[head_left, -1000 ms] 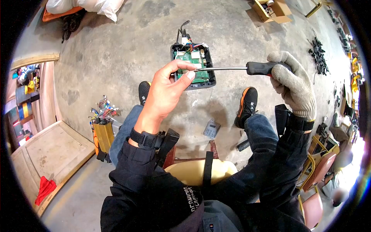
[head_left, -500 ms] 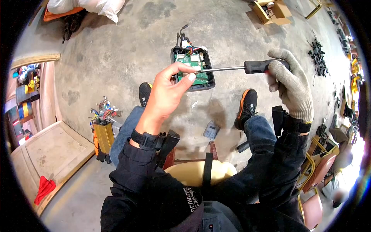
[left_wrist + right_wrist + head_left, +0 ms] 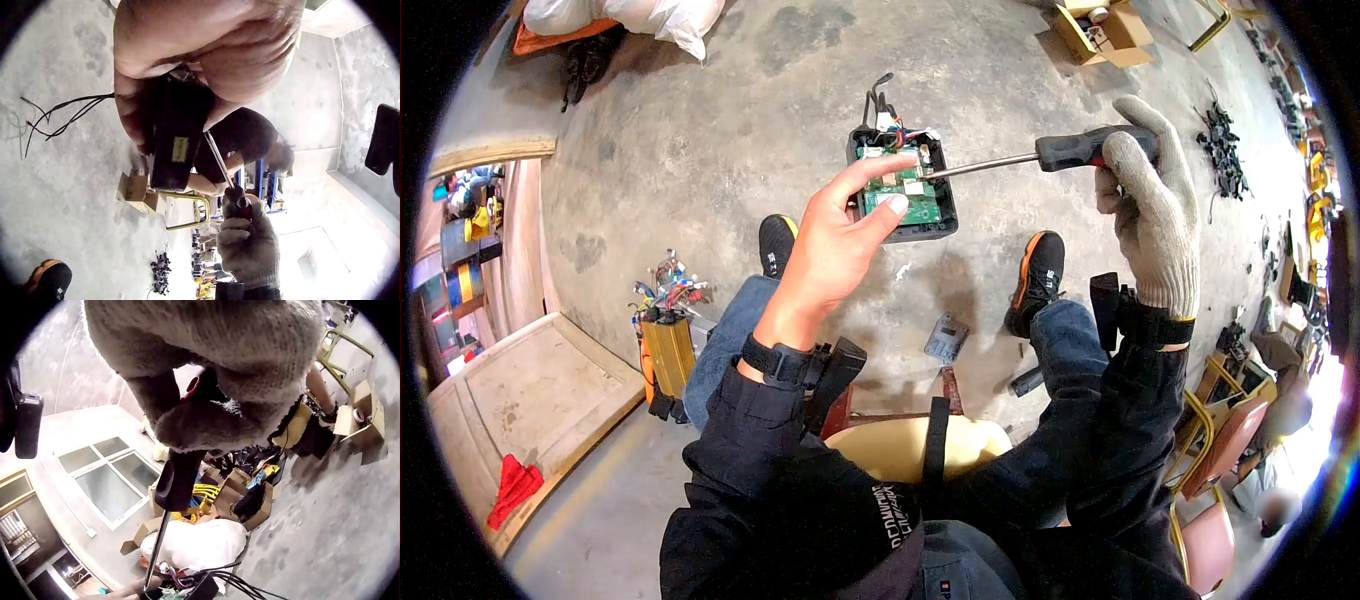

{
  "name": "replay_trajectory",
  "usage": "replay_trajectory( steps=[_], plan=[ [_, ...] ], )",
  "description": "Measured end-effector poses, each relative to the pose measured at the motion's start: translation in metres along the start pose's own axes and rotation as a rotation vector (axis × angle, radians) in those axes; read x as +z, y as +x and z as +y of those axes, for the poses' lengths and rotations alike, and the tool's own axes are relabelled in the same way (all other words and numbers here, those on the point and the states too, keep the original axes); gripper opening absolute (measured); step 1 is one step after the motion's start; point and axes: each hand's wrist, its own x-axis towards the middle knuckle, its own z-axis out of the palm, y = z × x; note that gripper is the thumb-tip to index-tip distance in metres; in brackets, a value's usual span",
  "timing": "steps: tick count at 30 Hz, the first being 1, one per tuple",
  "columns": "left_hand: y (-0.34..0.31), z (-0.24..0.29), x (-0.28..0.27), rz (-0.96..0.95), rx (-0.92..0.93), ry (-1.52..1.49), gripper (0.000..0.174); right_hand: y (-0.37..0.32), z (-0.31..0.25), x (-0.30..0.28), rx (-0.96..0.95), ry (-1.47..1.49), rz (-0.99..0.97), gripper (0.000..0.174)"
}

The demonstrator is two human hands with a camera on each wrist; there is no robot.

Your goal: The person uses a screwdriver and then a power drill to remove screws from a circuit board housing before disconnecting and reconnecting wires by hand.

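The bare left hand grips a black open housing that holds a green circuit board, its fingers and thumb over the near side. Wires come out of the housing's far end. In the gloved right hand is a screwdriver with a black handle; its steel shaft points left, the tip at the board's right part. Whether the tip touches anything cannot be told. The left wrist view shows the housing's side in the left hand. In the right wrist view the gloved fingers wrap the handle.
A grey plate lies on the floor between the shoes. At left are a gold box with wires and a wooden panel with a red cloth. An open carton stands far right, near black cables.
The screwdriver's tip has shifted right and slightly up, away from the left fingertips, and its handle end has risen. The housing has moved slightly down, and the left index finger is straighter.
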Motion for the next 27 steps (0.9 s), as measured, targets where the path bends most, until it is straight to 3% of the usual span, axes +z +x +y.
replay_trajectory(
  steps=[5,9,11,15,18,21,27],
  plan=[
    [0.004,-0.001,0.0,0.059,0.064,0.012,0.063,0.001,0.002,-0.002,-0.068,0.034,0.074,0.049],
    [0.004,-0.005,0.002,0.1,0.143,0.021,0.069,0.002,0.004,-0.004,-0.093,0.052,0.055,0.05],
    [0.0,0.0,0.002,0.096,-0.047,-0.123,0.072,0.001,0.003,-0.003,-0.1,0.069,0.052,0.05],
    [0.003,-0.007,0.004,0.163,-0.066,-0.163,0.066,0.0,-0.001,-0.001,-0.126,0.073,0.066,0.049],
    [0.006,-0.011,-0.002,0.081,-0.249,-0.406,0.052,0.0,-0.001,-0.002,-0.139,0.082,0.052,0.049],
    [0.008,-0.02,-0.006,0.078,-0.273,-0.651,0.049,-0.001,-0.002,0.0,-0.151,0.102,0.05,0.049],
    [0.007,-0.013,-0.001,0.162,-0.277,-0.682,0.036,-0.01,-0.035,0.003,-0.311,-0.1,0.046,0.054]
  ],
)
